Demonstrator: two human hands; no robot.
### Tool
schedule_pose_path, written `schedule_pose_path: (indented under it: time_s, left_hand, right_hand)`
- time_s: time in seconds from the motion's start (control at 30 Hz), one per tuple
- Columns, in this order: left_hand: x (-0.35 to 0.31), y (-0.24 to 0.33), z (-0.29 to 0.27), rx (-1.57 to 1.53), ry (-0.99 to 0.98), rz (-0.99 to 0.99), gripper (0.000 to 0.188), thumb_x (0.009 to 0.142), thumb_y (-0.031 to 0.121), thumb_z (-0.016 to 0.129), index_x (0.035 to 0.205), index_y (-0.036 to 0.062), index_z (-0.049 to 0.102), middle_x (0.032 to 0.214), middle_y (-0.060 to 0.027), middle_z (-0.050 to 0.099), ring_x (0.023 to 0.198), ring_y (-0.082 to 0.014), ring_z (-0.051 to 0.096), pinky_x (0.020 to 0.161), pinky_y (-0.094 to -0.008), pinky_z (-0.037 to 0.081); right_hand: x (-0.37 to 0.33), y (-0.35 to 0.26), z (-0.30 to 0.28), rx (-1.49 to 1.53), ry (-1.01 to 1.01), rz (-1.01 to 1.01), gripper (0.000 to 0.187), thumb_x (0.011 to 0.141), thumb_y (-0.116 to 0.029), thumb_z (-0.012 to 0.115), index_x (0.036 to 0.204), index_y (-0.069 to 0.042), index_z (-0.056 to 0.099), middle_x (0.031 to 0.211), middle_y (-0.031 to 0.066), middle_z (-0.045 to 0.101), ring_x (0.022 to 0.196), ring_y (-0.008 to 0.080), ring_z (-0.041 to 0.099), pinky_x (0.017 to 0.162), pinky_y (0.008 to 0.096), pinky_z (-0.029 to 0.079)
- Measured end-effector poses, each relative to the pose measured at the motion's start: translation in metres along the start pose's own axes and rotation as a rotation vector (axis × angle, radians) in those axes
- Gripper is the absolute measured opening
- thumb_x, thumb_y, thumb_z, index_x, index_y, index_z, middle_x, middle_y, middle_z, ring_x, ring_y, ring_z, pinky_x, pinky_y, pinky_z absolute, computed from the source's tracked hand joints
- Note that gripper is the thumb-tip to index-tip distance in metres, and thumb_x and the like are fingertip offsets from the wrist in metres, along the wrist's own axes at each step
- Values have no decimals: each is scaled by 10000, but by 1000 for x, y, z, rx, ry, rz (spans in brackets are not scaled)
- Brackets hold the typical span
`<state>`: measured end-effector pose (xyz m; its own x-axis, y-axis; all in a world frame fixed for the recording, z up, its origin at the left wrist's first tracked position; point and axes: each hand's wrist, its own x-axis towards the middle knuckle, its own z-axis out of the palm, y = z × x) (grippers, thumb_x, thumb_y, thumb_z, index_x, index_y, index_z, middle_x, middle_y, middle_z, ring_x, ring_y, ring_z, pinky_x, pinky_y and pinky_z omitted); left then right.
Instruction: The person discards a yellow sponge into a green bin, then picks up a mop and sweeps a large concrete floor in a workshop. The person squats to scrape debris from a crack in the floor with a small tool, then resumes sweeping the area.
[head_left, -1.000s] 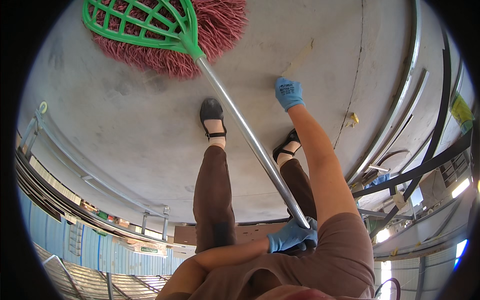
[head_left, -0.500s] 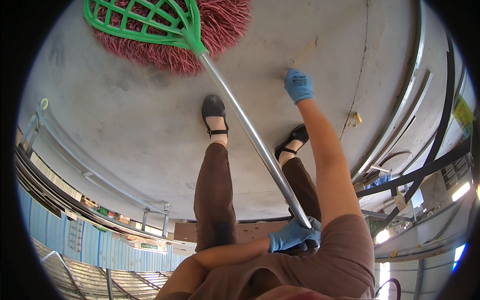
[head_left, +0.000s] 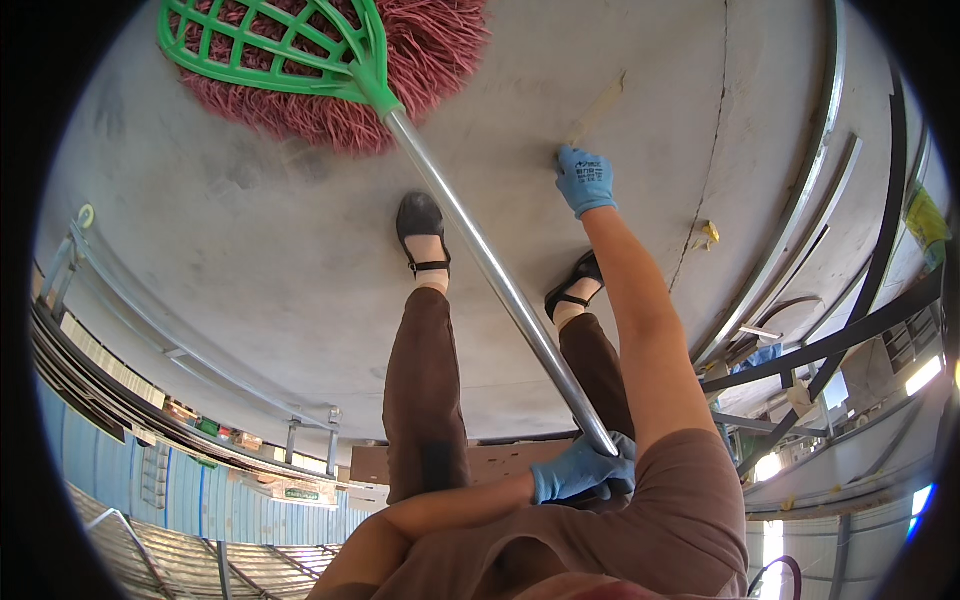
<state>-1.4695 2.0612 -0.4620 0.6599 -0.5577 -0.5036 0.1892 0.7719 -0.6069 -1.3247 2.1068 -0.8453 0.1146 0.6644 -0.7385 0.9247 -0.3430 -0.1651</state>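
Observation:
Near its upper end, my gloved left hand (head_left: 585,468) is wrapped round the metal handle (head_left: 490,268) of a large mop. The mop's green plastic frame (head_left: 285,75) and reddish-pink yarn head (head_left: 430,55) rest on the floor at the far left. My right hand (head_left: 585,181), also in a blue glove, reaches down to the floor with its fingers closed. They meet the near end of a pale yellowish strip (head_left: 598,110), like tape, whose far end points away from me. The fingertips are partly hidden.
I stand on a grey floor (head_left: 250,260), my black shoes (head_left: 420,220) on either side of the handle. A crumpled yellow scrap (head_left: 709,235) lies beside a floor crack at the right. Metal rails (head_left: 820,150) run along the right, and a metal frame (head_left: 200,365) stands left.
The view has shifted slightly, carrying most things a little left. My right hand has turned a little at the strip's near end. My left hand keeps its grip on the mop handle.

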Motion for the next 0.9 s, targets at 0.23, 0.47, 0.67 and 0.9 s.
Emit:
schedule_pose_path:
  time_s: [0.23, 0.47, 0.67, 0.9]
  left_hand:
    - [5, -7, -1, -33, 21, 14, 129, 835, 153, 693, 879, 77, 599, 787, -58, 688, 681, -124, 673, 508, -221, 496]
    - [10, -11, -4, 36, 3, 23, 117, 840, 139, 684, 848, 78, 584, 784, -63, 689, 672, -119, 664, 503, -223, 488]
    - [6, -4, 1, -57, -27, -11, 122, 861, 150, 701, 847, 77, 604, 791, -63, 692, 670, -120, 662, 494, -215, 480]
    - [-1, 10, 7, -72, -13, -48, 123, 870, 173, 710, 879, 79, 632, 790, -42, 684, 696, -112, 665, 526, -212, 491]
  right_hand:
    - [1, -3, 0, -121, -16, -11, 127, 852, -161, 640, 960, -95, 647, 892, 90, 726, 788, 302, 719, 666, 434, 534]
    - [3, -2, 12, -140, -41, -30, 121, 892, -128, 571, 976, -66, 631, 910, 129, 726, 779, 325, 722, 684, 437, 542]
    - [12, 5, 13, -129, -53, -114, 140, 918, -132, 523, 974, -60, 630, 910, 139, 726, 744, 343, 719, 680, 453, 543]
    - [17, 2, 6, -249, -98, -133, 144, 905, -137, 524, 954, -61, 636, 910, 154, 723, 778, 353, 715, 681, 470, 548]
